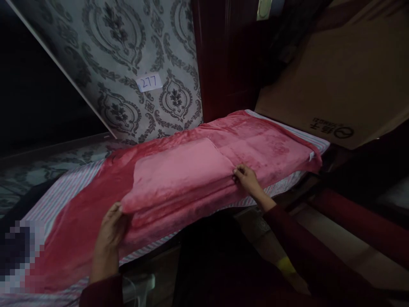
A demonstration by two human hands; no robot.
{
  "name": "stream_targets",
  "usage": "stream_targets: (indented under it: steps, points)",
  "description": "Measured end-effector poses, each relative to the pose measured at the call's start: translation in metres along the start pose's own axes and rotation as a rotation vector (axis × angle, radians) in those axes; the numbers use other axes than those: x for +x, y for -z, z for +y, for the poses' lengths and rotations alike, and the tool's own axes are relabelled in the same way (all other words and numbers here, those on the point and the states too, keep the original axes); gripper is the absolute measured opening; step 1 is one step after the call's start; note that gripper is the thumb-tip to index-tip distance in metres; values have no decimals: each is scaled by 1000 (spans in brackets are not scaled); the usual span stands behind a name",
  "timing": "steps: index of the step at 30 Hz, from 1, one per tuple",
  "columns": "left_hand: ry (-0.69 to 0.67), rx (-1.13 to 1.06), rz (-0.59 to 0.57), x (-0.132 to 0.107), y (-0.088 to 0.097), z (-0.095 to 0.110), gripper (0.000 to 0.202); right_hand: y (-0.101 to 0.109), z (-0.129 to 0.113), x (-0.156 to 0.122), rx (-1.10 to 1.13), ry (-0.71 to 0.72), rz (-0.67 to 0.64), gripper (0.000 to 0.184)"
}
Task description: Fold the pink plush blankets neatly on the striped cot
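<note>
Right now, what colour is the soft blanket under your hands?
The fleece blanket is rosy pink, best seen in the head view.

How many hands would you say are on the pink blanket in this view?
2. The left hand grips the folded edge of the blanket at the left of the view; the right hand touches its folds further right.

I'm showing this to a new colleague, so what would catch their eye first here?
The pink fleece blanket stands out first, folded in layers along the striped bedding, with the left hand gripping its near corner and the right hand on its fold. Behind it, a white label reading 277 sits on a grey damask-patterned panel.
</note>
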State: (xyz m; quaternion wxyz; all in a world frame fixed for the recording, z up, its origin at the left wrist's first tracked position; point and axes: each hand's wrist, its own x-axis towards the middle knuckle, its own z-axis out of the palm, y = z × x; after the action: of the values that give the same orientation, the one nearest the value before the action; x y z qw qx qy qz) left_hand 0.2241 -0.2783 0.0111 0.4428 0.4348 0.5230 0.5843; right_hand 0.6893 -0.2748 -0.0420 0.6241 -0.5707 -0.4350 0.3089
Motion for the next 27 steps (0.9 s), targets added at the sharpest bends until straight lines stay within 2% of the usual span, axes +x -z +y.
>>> stream_targets:
  steps: [4, 11, 16, 19, 22, 24, 27]
  points:
    - [170, -34, -91, 13, 5, -8, 56, 3, 9, 0, -55, 21, -60, 47]
    - [230, 39, -72, 12, 3, -7, 59, 6, 8, 3, -127, 60, -47, 43]
    - [176, -62, -61, 7, -4, -5, 61, 3, -7, -1, -109, 71, -91, 46]
    - [82, -116, -100, 3, -10, 0, 55, 5, -17, -1, -57, 39, -137, 47]
    - [3, -135, -56, 1, -9, 3, 48, 8, -17, 0, -23, 28, -135, 48]
    - [70, -85, -49, 3, -4, 1, 46, 9, -10, 0, -45, 4, -164, 49]
    - [247, -27, -93, 13, 3, -2, 43, 9, 1, 0, -79, -24, -204, 47]
